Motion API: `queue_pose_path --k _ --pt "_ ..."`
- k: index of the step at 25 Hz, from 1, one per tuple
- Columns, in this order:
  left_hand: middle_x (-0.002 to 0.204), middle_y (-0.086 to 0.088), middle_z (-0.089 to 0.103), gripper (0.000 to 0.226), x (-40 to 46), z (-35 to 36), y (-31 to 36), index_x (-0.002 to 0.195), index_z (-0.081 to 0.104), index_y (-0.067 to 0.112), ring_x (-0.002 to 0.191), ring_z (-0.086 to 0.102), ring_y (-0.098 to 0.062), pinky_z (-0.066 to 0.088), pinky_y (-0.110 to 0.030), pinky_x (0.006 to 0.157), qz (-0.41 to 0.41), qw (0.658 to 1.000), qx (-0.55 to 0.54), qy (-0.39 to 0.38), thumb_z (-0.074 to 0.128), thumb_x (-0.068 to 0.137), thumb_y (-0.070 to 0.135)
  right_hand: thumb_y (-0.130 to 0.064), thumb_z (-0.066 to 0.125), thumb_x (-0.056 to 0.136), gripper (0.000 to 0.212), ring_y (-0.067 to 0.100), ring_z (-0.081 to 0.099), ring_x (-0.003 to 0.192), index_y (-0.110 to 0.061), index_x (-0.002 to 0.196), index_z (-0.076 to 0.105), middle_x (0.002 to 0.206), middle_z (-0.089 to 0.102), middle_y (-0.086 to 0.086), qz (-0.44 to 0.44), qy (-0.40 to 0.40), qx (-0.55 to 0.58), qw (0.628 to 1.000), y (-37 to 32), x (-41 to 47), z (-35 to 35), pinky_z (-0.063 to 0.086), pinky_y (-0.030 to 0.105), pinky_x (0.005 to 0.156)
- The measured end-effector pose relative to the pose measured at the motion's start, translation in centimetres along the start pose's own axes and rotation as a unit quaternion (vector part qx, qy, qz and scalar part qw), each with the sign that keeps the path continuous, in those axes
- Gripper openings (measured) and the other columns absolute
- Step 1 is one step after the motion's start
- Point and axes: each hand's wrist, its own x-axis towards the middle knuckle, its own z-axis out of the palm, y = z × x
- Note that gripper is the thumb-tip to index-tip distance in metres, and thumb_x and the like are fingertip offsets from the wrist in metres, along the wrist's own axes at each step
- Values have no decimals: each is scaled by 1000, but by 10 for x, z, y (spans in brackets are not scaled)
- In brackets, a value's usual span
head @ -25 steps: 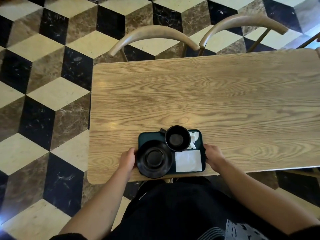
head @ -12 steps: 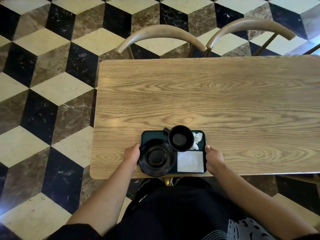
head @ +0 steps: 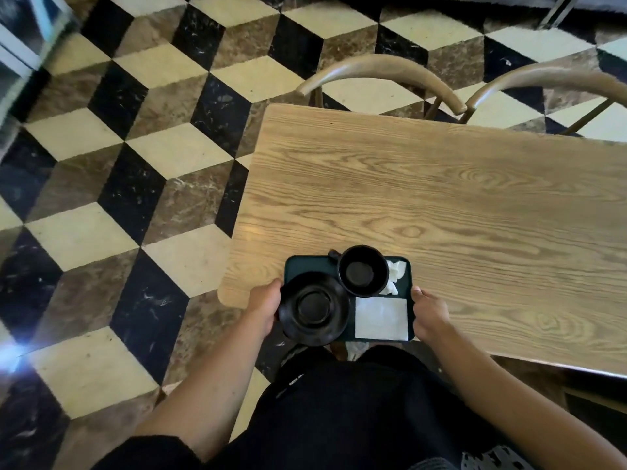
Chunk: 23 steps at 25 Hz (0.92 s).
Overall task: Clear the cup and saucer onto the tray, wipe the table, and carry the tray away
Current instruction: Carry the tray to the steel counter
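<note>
A person's left hand (head: pixel 263 305) and right hand (head: pixel 429 312) close around the short ends of a dark green tray (head: pixel 307 266) at the wooden table's (head: pixel 441 205) near corner, carrying a black cup (head: pixel 363 271), black saucer (head: pixel 314 308), folded napkin (head: pixel 380 318) and crumpled tissue (head: pixel 395 271).

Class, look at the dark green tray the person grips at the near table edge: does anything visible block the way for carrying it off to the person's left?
Nothing visible does. The dark green rectangular tray, held by the left hand and right hand, already overhangs the wooden table; leftward lies only open chequered marble floor. Both curved wooden chairs stand beyond the far side.
</note>
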Motion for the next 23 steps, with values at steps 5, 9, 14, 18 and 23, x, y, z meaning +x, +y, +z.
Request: queue_pose_path --k 5,9,14,18,23 --pt "102 -21 74 25 -30 -43 -27 98 66 6 86 69 -32 55 -36 70 -29 999 -33 26 51 101 26 -29 53 105 28 30 73 94 -11 115 71 109 76 6 25 -84 -83 993 11 8 21 61 44 74" --pt "91 -15 72 21 -54 -82 -64 92 67 8 79 66 -30 56 -40 70 -35 988 -135 70 55 103 22 -20 53 106 27 25 67 74 -15 82 65 96 70 7 15 -139 -161 977 0 -21 62 52 33 57" --pt "83 -11 71 18 -80 -124 -101 85 66 9 74 66 -30 57 -39 65 -46 966 -222 123 59 100 15 -9 52 104 27 27 61 64 -8 79 63 80 65 8 -14 -171 -243 955 2 -70 107 50 38 55" --pt "77 -10 68 19 -83 -180 -130 80 62 10 72 64 -29 55 -37 66 -50 952 -259 154 58 98 10 -7 48 105 25 31 62 68 2 91 67 80 66 11 -34 -205 -295 933 28 -107 160 55 47 67" --pt "90 -19 72 13 -69 -257 -164 94 66 5 82 69 -35 60 -48 74 -53 940 -296 162 61 97 16 -8 51 101 22 31 65 72 1 96 71 94 73 16 -37 -208 -337 918 74 -146 220 54 43 65"
